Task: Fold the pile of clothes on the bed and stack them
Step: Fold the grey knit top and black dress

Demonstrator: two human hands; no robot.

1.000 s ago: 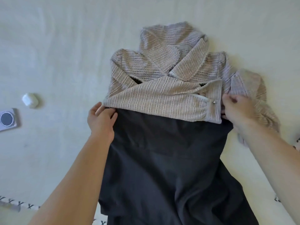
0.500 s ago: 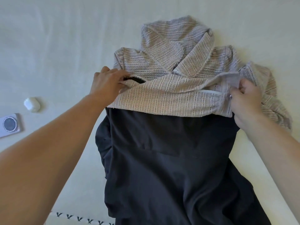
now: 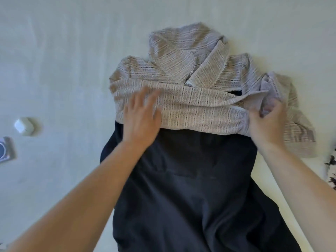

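Pale bed [image 3: 63,70]: striped knit top [image 3: 181,70] over dark garment [image 3: 190,188], left hand [image 3: 141,120] flat with fingers spread on its folded band, right hand [image 3: 267,122] pinching the cuff end; mid-fold, next likely tucking the loose sleeve beyond that hand

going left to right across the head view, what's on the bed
Grey square device with a round ring → small white rounded case → left hand flat on the beige striped knit top → right hand pinching that top's right edge → dark patterned fabric at the frame's right edge.
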